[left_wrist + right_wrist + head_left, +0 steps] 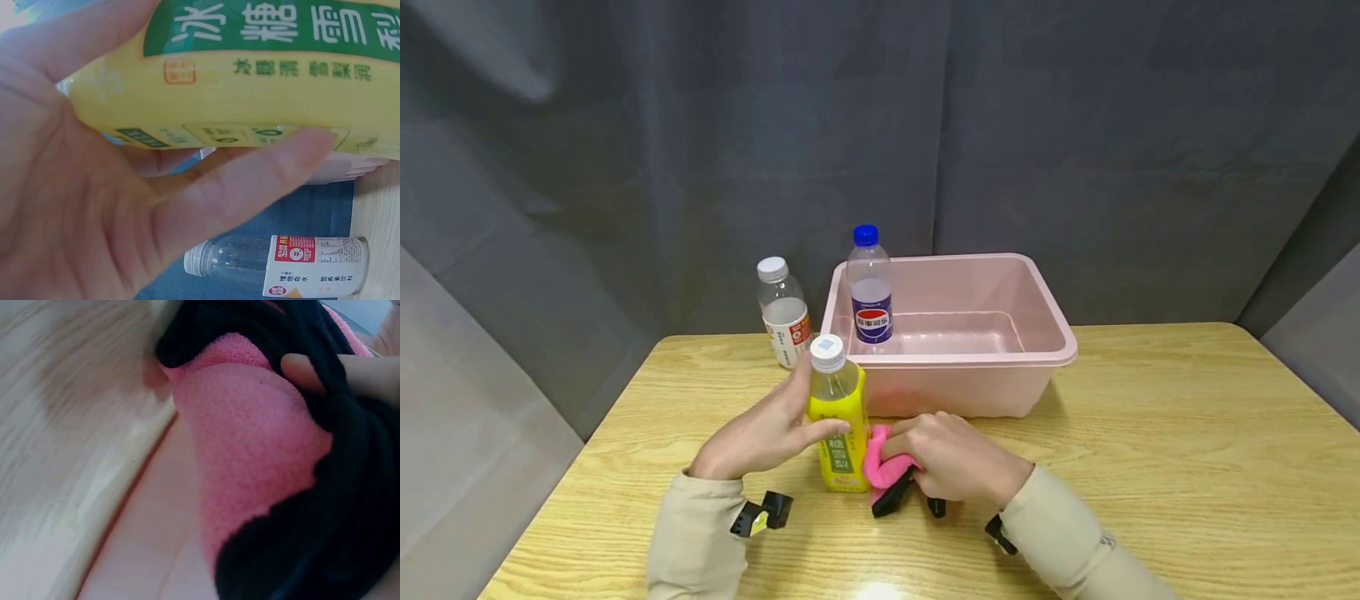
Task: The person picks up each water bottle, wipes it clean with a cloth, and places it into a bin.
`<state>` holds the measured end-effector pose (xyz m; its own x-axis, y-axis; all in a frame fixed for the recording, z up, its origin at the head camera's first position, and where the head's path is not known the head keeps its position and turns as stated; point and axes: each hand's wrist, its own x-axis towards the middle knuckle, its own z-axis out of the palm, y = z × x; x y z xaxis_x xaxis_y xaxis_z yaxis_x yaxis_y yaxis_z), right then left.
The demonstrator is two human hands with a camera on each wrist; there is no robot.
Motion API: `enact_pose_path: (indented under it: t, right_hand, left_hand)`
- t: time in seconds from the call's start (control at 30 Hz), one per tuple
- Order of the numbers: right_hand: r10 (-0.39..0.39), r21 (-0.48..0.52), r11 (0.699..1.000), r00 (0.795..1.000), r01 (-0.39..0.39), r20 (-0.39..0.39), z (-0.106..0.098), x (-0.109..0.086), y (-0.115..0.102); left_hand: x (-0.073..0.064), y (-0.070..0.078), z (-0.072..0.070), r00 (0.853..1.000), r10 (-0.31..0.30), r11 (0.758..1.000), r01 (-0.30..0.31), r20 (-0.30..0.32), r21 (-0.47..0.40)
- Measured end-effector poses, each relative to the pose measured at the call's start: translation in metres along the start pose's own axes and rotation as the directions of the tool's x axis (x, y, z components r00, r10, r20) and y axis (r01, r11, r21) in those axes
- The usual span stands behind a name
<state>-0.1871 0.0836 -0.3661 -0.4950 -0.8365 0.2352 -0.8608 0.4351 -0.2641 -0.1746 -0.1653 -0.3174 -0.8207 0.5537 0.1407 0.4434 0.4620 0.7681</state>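
Note:
A yellow-labelled drink bottle [841, 417] with a white cap stands upright on the table. My left hand [767, 429] grips it from the left, thumb across the front of the label; the left wrist view shows the palm and fingers around the yellow label [206, 94]. Just right of the bottle, my right hand [958, 458] holds a bunched pink and black cloth [887, 467], which appears to touch the bottle's lower side. Up close in the right wrist view, the cloth [256, 437] has a fuzzy pink face and black parts, with a fingertip pressed on it.
Behind the hands stands a pink plastic basin [955, 387], with a blue-capped Pepsi bottle [871, 312] upright inside at its left. Left of the basin, a clear white-capped bottle [786, 317] stands on the wooden table [1165, 450]. A dark curtain [1075, 167] hangs behind.

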Motion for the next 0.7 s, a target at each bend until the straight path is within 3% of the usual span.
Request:
enact_pose_path:
  t: [0.17,0.3,0.4,0.53,0.6,0.63,0.7]
  right_hand:
    - [0.005,-0.036,0.999,0.995,-0.009,-0.101,-0.012,-0.003,-0.005]
    - [-0.022,-0.037,0.999,0.969,0.013,-0.247,-0.027,-0.002,-0.011]
    - [-0.062,-0.042,0.998,0.914,0.049,-0.401,-0.035,-0.002,-0.015]
    - [-0.074,0.01,0.995,0.787,0.102,-0.612,-0.041,0.0,-0.02]
    - [-0.069,0.035,0.991,0.738,0.126,-0.671,-0.042,0.001,-0.022]
    - [-0.067,0.042,0.99,0.726,0.131,-0.684,-0.043,0.002,-0.023]
    - [-0.069,0.037,0.991,0.724,0.129,-0.686,-0.044,0.003,-0.024]
  left_hand:
    - [0.0,0.0,0.001,1.0,-0.01,1.0,0.01,0.005,-0.014]
    - [0.001,-0.001,0.001,1.0,-0.009,1.0,0.009,0.007,-0.019]
    - [0.001,-0.001,0.001,1.0,-0.003,1.0,0.003,0.01,-0.024]
    - [0.001,-0.001,0.0,1.0,0.011,1.0,-0.011,0.012,-0.025]
    - [0.001,-0.002,0.0,1.0,0.013,0.999,-0.013,0.015,-0.03]
    - [0.002,-0.002,0.0,1.0,0.012,1.0,-0.012,0.015,-0.028]
    - [0.002,-0.002,0.0,1.0,0.006,1.0,-0.005,0.016,-0.031]
